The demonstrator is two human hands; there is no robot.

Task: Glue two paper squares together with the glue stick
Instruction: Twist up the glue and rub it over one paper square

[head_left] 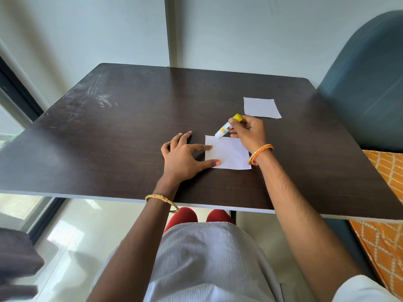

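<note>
A white paper square lies on the dark table in front of me. My left hand presses its left edge flat with a straight index finger and thumb. My right hand grips a glue stick with a white body and a yellow end. The stick is tilted, and its lower tip touches the far edge of the near paper. A second white paper square lies flat further back on the right, apart from both hands.
A blue-grey upholstered seat stands at the table's right side, with an orange patterned cloth below it. A white wall rises just behind the table. The near table edge runs above my lap.
</note>
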